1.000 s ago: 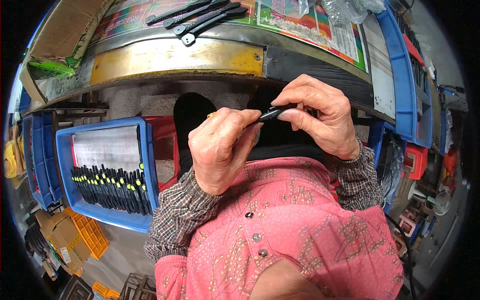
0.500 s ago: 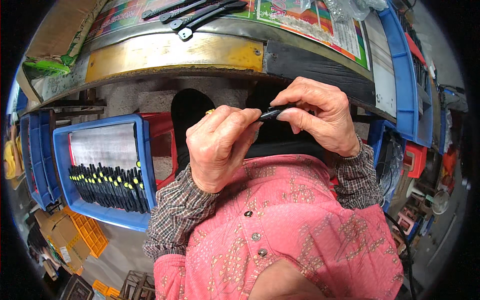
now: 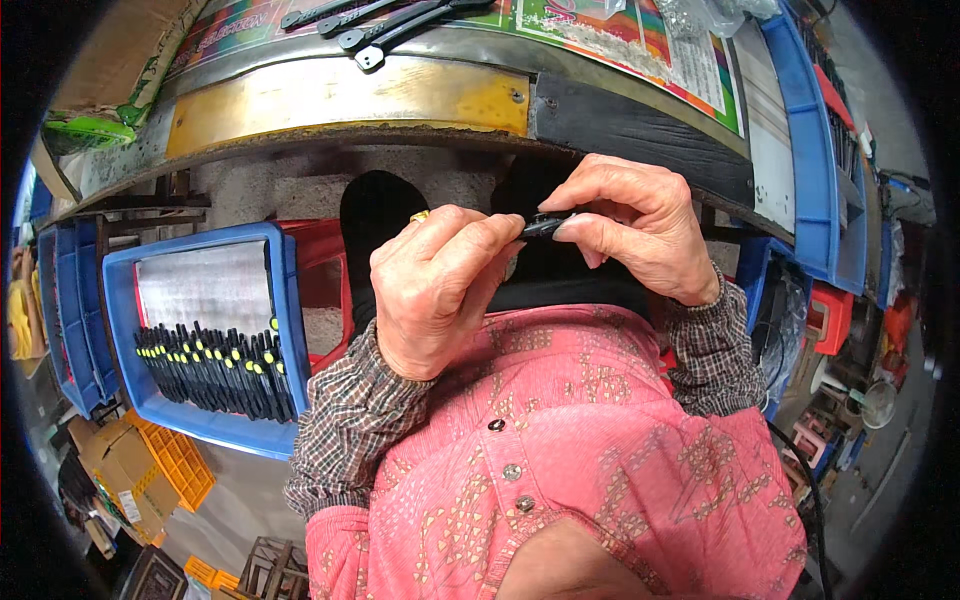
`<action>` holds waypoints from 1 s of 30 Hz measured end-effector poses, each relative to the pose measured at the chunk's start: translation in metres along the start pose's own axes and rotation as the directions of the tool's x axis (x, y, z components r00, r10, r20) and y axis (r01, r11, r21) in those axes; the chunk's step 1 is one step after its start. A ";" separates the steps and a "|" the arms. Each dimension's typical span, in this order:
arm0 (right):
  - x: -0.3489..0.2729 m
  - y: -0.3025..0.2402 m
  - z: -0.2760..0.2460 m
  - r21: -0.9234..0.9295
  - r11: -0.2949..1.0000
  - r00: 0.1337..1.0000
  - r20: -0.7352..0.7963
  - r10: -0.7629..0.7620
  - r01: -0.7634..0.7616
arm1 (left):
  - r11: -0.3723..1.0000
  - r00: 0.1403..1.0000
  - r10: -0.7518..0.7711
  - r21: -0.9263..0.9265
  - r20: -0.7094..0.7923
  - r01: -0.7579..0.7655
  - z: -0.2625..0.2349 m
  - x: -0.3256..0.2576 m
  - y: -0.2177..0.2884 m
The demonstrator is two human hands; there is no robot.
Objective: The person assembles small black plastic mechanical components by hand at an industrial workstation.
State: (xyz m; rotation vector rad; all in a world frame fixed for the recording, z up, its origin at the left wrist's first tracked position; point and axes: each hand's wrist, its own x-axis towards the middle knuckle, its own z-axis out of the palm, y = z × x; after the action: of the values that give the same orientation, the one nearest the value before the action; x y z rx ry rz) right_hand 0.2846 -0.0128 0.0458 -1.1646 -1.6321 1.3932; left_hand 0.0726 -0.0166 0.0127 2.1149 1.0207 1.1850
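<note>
Above my lap, a small, slender black part (image 3: 542, 228) spans the gap between both hands; much of it is hidden by fingers. My left hand (image 3: 432, 285) pinches its left end between thumb and fingertips, with a yellow ring showing on one finger. At the other end, my right hand (image 3: 640, 222) grips it with thumb and forefinger. Several long black pieces (image 3: 400, 32) with paler, holed ends lie on the bench beyond my hands. Rows of slim black pieces with yellow-green dots (image 3: 215, 375) fill the near part of a blue tray (image 3: 118, 335) on my left.
The bench edge (image 3: 345, 100), faced with a yellowed metal strip, runs just beyond my hands. Clear plastic bags (image 3: 705, 15) lie on its far right. A blue crate (image 3: 808, 150) stands at the right. Cardboard (image 3: 125, 465) and an orange crate (image 3: 180, 460) are on the left floor.
The black part has turned slightly between my fingertips. Both hands keep their grip in nearly the same place, and the view has shifted a little.
</note>
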 end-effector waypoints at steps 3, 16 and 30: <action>0.000 0.002 -0.001 0.009 1.000 1.000 0.010 -0.007 0.007 | 1.000 1.000 0.001 -0.010 0.002 -0.001 0.001 0.000 -0.002; 0.002 0.006 -0.001 0.008 0.999 0.999 0.025 -0.047 0.047 | 0.998 1.000 -0.018 -0.067 0.021 0.019 0.000 0.000 -0.005; 0.002 0.008 -0.001 0.070 0.998 0.999 0.039 0.006 -0.009 | 0.995 0.998 -0.044 -0.082 0.049 0.047 0.000 0.001 -0.006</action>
State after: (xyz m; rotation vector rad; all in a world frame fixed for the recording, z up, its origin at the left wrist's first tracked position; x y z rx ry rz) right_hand 0.2861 -0.0099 0.0382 -1.1111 -1.5936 1.4744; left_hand 0.0708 -0.0130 0.0090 2.0351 0.9762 1.1303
